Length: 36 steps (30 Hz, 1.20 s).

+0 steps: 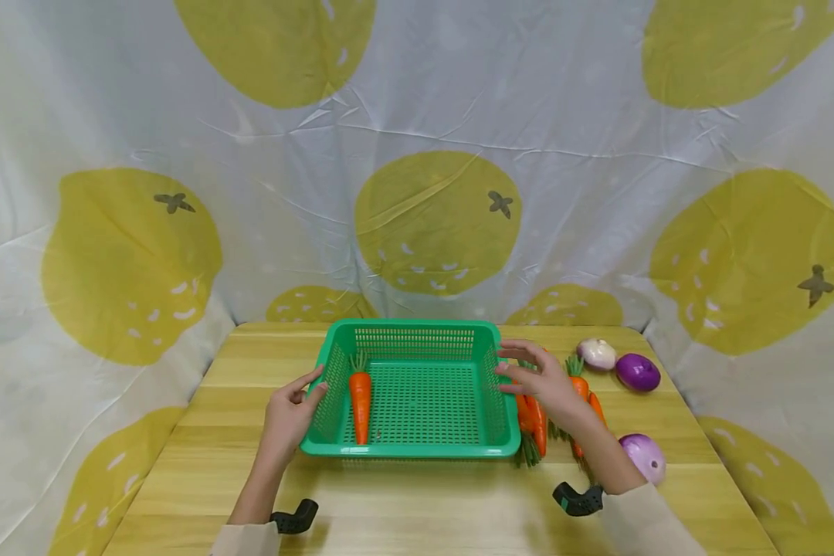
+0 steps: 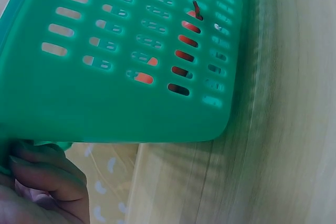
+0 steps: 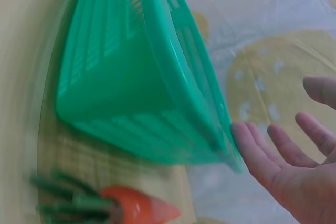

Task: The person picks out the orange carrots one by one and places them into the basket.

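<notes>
A green plastic basket [image 1: 410, 451] with slotted walls stands in the middle of the wooden table. Inside it, along the left, lies an orange carrot [image 1: 361, 401] with its green top pointing away. My left hand [image 1: 287, 413] grips the basket's left rim; curled fingers [image 2: 50, 174] show at that rim in the left wrist view. At the opposite side, my right hand [image 1: 545, 382] has its fingers spread, one fingertip [image 3: 240, 132] right at the rim. Several carrots [image 1: 538, 428] lie just outside the basket, partly hidden below the right hand.
Beyond the right forearm are a whitish bulb [image 1: 597, 354], a dark purple onion [image 1: 638, 372] and a paler purple onion [image 1: 645, 455]. More carrots [image 1: 579, 384] lie beside them. A lemon-print cloth [image 1: 438, 116] hangs behind the wooden table [image 1: 236, 417] and down its sides.
</notes>
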Each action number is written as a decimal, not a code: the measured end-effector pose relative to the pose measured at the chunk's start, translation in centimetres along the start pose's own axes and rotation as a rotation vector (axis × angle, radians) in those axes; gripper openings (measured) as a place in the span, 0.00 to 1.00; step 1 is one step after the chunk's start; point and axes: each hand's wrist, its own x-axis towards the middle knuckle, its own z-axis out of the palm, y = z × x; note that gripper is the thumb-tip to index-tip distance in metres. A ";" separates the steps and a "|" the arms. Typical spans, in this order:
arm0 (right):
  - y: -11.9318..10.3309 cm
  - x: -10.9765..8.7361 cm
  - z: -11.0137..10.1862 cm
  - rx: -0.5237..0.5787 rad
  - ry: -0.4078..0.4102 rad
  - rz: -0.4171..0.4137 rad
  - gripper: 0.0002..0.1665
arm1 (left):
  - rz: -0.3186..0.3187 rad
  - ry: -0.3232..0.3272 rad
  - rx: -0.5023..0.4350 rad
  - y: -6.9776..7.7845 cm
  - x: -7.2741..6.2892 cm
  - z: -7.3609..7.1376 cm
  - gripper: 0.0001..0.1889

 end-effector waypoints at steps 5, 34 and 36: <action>0.4 -1.0 -1.9 -0.010 0.025 -0.021 0.32 | -0.005 0.003 -0.002 0.2 -0.1 0.0 0.22; 4.1 -6.7 -13.0 -0.357 0.174 0.005 0.35 | -0.020 -0.012 -0.032 0.2 -0.2 -0.1 0.23; 4.5 -6.8 -13.3 -0.389 0.171 0.029 0.35 | -0.020 -0.012 -0.036 0.1 -0.2 0.0 0.23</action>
